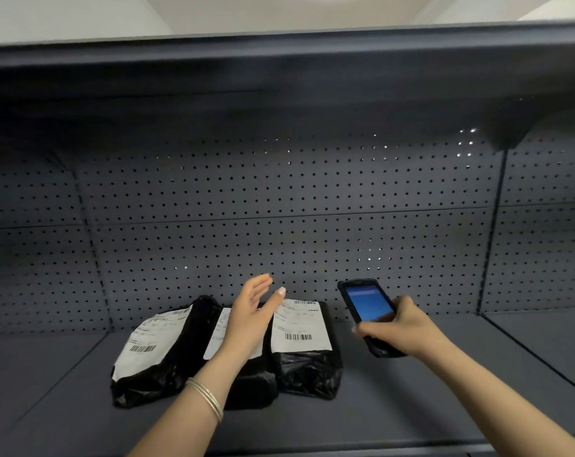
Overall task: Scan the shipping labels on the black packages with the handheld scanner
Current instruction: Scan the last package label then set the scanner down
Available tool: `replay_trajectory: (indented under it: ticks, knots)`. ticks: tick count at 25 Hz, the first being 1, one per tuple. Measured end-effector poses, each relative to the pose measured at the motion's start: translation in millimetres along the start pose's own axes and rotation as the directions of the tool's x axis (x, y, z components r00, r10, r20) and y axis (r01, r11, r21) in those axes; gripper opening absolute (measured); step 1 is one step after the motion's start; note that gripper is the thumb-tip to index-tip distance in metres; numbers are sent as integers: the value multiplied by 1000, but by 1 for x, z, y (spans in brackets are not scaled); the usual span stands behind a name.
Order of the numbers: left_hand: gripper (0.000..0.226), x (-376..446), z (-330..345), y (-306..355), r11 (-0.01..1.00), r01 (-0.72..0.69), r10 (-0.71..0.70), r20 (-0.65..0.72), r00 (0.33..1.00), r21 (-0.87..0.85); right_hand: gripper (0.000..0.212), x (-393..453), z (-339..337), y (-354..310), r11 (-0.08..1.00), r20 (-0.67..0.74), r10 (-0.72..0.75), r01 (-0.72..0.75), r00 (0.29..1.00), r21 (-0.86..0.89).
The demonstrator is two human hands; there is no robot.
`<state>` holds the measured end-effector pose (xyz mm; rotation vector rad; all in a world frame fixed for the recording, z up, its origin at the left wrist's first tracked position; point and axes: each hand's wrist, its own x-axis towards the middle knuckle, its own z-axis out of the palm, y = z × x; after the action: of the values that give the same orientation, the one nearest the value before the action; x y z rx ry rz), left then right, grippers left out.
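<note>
Three black packages with white shipping labels lie side by side on the grey shelf (395, 407). The left package (154, 354) leans to the left. The middle package (246, 384) is partly hidden by my left forearm. The right package (307, 351) shows its label and barcode in full. My left hand (251, 315) hovers open above the middle package, fingers spread, holding nothing. My right hand (401, 328) grips the black handheld scanner (368, 308), whose blue screen is lit and faces me, just right of the right package.
A perforated grey back panel (279, 209) rises behind the packages. An upper shelf (279, 67) overhangs the space. A vertical divider (487, 242) marks off another bay at the right. Bare shelf surface lies to the left and right of the packages.
</note>
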<state>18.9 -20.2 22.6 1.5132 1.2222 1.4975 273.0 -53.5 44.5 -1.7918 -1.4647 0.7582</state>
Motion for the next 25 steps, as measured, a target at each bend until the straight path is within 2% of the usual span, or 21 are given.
replay_trajectory:
  ticks: [7,11,13,25]
  knots:
    - [42,2,27,4,1000,6,-6,-21,1000,6,72,26,21,39,992,71,92,-85,993,-93]
    - [44,2,28,2,1000,18,-17,-39,999,5,90,31,39,52,962,95,149,-123,984,-242]
    - [43,2,27,1,1000,25,-25,-45,999,-4,91,31,43,53,945,98,162,-126,982,-303]
    - [40,-1,20,0,998,52,-54,-76,996,-32,101,33,50,55,909,81,187,-141,979,-392]
